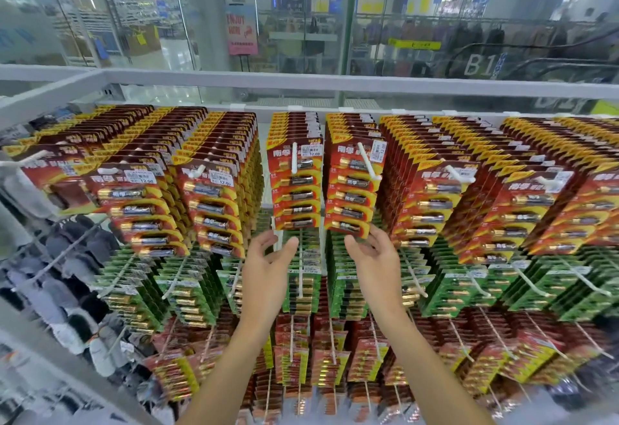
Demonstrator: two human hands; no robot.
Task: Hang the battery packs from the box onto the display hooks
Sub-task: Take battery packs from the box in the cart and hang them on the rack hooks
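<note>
Red and yellow battery packs fill the top row of white display hooks. The front pack [294,186] on the middle hook [294,156] hangs just above my left hand [268,267], whose relaxed fingers hold nothing and sit just under its lower edge. My right hand [375,257] is raised beside it, fingertips touching the bottom corner of the neighbouring pack [353,190], which hangs on its own hook [368,160]. The box is out of view.
Green battery packs [301,277] hang in the row beneath, with more red packs [328,354] lower down. A white shelf rail [335,84] runs above the display, glass storefront behind it. Socks [70,257] hang on racks at the left.
</note>
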